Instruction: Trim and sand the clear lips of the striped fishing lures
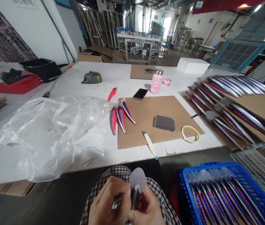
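Observation:
Over the lap, in front of the table edge, my left hand [110,201] and my right hand [147,207] are together on one fishing lure [135,197]. Its round clear lip [138,179] points up between them; most of its body is hidden by the fingers. Both hands are closed around it. On the table ahead lie several red and purple striped lures [120,118] at the cardboard sheet's left edge. A single red lure [112,94] rests farther back. To the right of my hands, a blue basket [207,167] holds many lures in a row.
A cardboard sheet [137,137] carries a grey block [164,122], a tape roll [190,134] and a pale strip tool [150,144]. Crumpled plastic [52,131] covers the left. A phone [140,94] and pink bottle [156,82] stand behind. Stacked lures on cardboard [261,100] fill the right.

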### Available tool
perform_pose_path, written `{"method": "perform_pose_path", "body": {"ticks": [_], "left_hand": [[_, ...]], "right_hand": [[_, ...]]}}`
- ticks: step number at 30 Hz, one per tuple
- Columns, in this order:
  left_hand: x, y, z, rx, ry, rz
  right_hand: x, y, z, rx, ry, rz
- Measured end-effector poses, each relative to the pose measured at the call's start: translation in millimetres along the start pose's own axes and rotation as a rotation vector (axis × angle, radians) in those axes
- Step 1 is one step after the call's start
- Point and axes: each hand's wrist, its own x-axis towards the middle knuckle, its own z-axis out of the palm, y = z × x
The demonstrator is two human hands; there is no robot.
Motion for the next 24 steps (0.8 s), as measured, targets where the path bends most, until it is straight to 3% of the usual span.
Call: {"method": "perform_pose_path", "body": {"ticks": [19,24], "left_hand": [[-2,-1,5.3,-0.035,0.020,-0.022],[2,-10,-4.8,0.031,-0.002,-0.004]], "right_hand": [[1,1,-5,-0.010,-0.071,-0.024],[2,2,-10,-0.126,0.027,-0.088]]}}
